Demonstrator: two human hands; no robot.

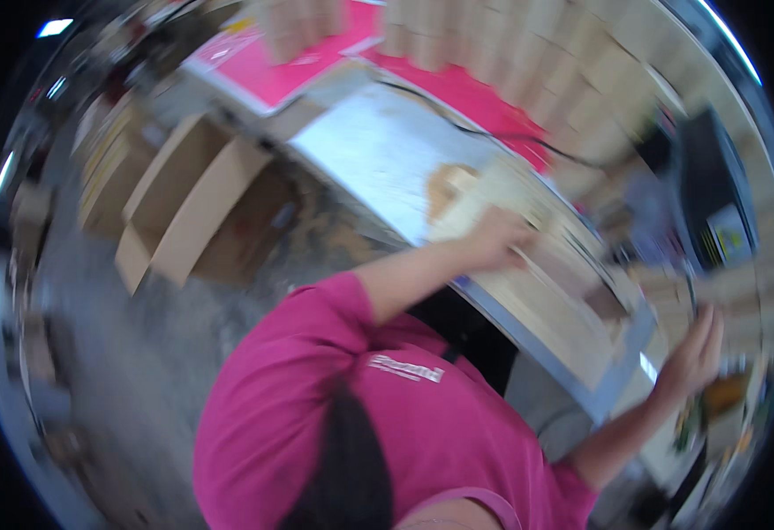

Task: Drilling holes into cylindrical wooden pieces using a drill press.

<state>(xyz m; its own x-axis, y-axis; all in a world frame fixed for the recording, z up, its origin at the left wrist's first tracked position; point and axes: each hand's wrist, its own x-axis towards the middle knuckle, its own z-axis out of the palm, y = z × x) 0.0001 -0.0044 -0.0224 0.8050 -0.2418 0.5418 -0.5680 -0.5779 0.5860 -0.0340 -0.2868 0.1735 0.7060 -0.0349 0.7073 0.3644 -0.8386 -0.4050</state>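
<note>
Pale wood-coloured flat pieces (pixel 493 196) lie just beyond my left hand (pixel 498 240), the nearer one; grip curled, can't tell if holding. Right hand (pixel 694 349) well apart, fingers extended.

Open brown cardboard boxes (pixel 210 212) stand on a grey floor (pixel 139 371) at the frame's left, with white lights (pixel 3 175) along the far left edge, a bright pink sheet (pixel 259 75) at the top, left of centre, and a dark, boxy device (pixel 713 190), slightly blurred, at upper right.
</note>
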